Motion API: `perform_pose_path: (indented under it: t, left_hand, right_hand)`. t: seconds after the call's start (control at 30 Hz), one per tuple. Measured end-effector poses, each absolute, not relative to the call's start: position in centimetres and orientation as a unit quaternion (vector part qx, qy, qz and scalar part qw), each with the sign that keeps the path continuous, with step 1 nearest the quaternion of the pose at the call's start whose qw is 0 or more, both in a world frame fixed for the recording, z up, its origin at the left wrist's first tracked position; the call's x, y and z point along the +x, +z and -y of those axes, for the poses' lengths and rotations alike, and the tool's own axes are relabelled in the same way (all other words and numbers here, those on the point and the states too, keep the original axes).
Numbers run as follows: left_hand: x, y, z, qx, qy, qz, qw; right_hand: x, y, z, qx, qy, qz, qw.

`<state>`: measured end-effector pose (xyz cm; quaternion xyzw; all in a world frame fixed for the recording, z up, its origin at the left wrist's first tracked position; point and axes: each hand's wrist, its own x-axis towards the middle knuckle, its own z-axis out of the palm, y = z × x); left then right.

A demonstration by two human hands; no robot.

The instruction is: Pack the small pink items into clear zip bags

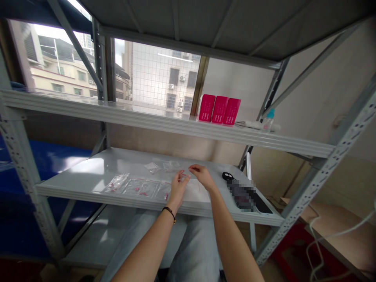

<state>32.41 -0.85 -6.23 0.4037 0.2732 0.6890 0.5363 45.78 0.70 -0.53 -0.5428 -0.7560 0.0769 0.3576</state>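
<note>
My left hand [178, 188] is closed on a small transparent plastic bag [184, 177], held just above the grey shelf board [194, 190]. Close to its right, my right hand [202, 176] has thumb and fingers pinched together. Whatever may be between them is too small to make out. Left of my hands, several flat transparent bags with small red pieces lie in a row, among them a zip bag [143, 188] and a crinkled bag [117, 182]. Behind them rest a small whitish bag [152, 167] and another transparent bag [171, 166].
On the right of the board lie a round black object [227, 176] and a dark, partly pixelated flat item [261, 201]. The upper shelf [152, 119] carries three pink boxes [217, 109] and a blue-capped bottle [268, 120]. Metal uprights [349, 129] frame both sides.
</note>
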Motion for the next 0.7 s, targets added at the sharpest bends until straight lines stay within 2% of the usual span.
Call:
perform_pose_path:
  t: [0.2,0.4,0.7]
  left_hand:
    - [32.3,-5.5,1.4,0.437,0.679,-0.266,0.527]
    - [32.3,-5.8,1.2,0.405,0.694,-0.282,0.524]
    - [32.4,-6.2,0.3,0.35,0.73,-0.277,0.518]
  right_hand:
    - [44.9,2.3,-0.1,-0.491,0.099,0.798,0.336]
    - [45.6,0.7,-0.8,-0.557,0.06,0.744,0.364]
    - [44.5,-3.8,-0.8,-0.605,0.024,0.759,0.241]
